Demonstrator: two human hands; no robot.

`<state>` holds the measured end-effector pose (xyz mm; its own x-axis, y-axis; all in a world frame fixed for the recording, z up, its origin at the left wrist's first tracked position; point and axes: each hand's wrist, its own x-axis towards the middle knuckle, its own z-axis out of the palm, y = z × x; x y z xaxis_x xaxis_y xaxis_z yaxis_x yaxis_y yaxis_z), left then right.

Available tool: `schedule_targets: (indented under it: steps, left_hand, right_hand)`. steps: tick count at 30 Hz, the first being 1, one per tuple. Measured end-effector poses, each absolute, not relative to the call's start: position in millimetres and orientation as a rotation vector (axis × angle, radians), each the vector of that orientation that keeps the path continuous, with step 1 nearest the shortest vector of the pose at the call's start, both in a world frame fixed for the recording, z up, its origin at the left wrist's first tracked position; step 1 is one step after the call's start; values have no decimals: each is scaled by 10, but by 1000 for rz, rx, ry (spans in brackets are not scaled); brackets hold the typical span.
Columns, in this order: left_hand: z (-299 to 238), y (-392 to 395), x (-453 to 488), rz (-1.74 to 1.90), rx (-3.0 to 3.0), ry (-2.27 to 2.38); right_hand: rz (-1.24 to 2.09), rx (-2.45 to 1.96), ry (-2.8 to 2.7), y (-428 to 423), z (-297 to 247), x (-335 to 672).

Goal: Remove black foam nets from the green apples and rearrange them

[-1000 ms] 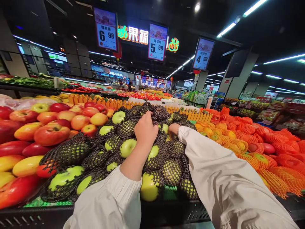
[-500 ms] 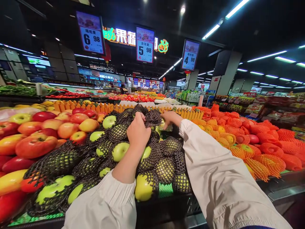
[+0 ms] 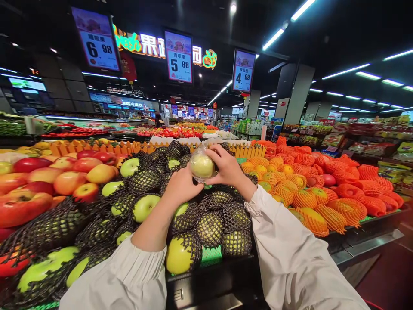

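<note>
A round, pale yellow-green apple wrapped in clear, glossy plastic film point(image 3: 202, 166) is held up between both hands; the right hand point(image 3: 227, 167) grips its right side, fingers curled over the top; the left hand point(image 3: 182, 186) meets it from the lower left, fingertips at its underside; the film is wrinkled, catches the light and bunches slightly at the top; the skin beneath looks smooth and unmarked.

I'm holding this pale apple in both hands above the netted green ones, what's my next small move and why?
Probably rotate the apple slowly to check every side. Your right hand grips it from the side, your left hand steadies it from below, and it sits clear of the netted green apples, seemingly in clear film, with only one face showing.
</note>
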<state>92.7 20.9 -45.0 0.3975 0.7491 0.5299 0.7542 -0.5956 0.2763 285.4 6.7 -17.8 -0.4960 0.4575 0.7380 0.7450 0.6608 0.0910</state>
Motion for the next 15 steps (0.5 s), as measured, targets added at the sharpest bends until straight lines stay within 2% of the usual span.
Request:
schedule_targets:
  steps: [5,15]
  left_hand:
    - [-463,214,864,-1296,-2975,-1210]
    - [-412,146,922,-1193,-2799,-1429]
  right_hand:
    - [-323,-808,-2185,281,-348,2967]
    - [-66,-723,-2246,255,-425,2981]
